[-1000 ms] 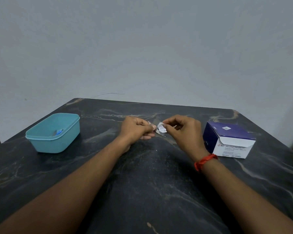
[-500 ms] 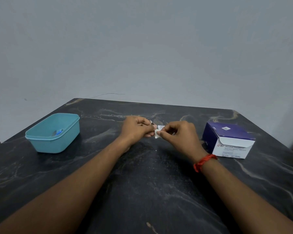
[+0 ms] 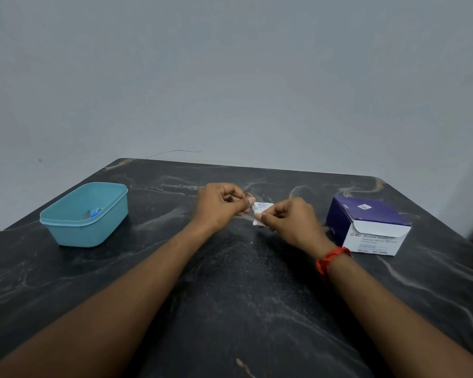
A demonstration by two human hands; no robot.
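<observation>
The small white square sachet (image 3: pixel 261 210) sits just above the middle of the dark marbled table (image 3: pixel 230 296), pinched between the left hand (image 3: pixel 221 207) and right hand (image 3: pixel 292 225), so I'd set both pinches close together at its edge and tear gently.

The left forearm (image 3: pixel 148 282) and right forearm (image 3: pixel 393 309) enter from the lower corners of the view and converge toward the centre. The left grip (image 3: pixel 219 207) is back-of-hand up with fingers curled, pinching one edge of a small white packet (image 3: pixel 262 208). The right grip (image 3: pixel 292 225) sits just beside it, slightly nearer the body, fingers curled, pinching the opposite edge. The two grips nearly touch.
</observation>
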